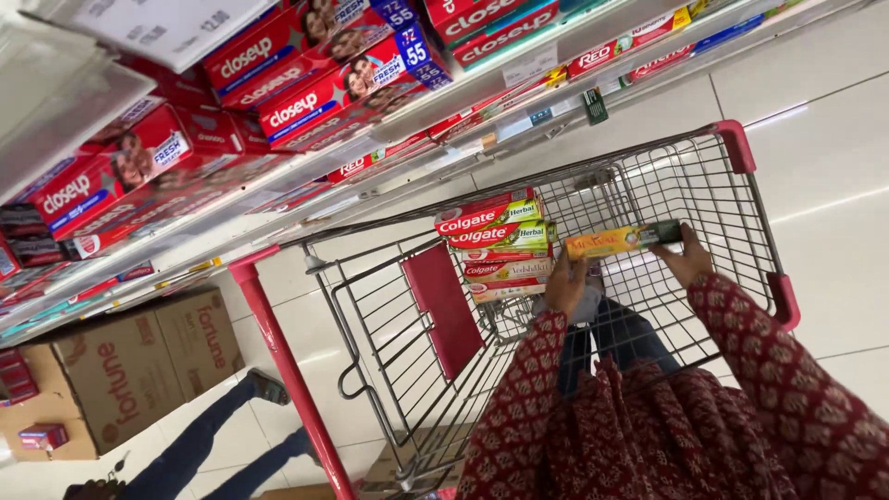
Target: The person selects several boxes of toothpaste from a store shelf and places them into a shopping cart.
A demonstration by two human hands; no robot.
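Note:
Both my hands hold a long yellow and green toothpaste box (622, 239) level above the wire basket of a shopping cart (648, 181). My left hand (567, 285) grips its left end and my right hand (683, 256) grips its dark green right end. Just left of that box, a stack of several red, green and cream toothpaste boxes (498, 248) lies inside the cart. My sleeves are dark red with a small pattern.
Store shelves (444, 130) packed with red toothpaste boxes (306, 69) run along the upper left. An open brown cardboard carton (130, 370) sits on the white tiled floor beside the cart's red handle (282, 356). Another person's legs (218, 444) in jeans stand at the bottom left.

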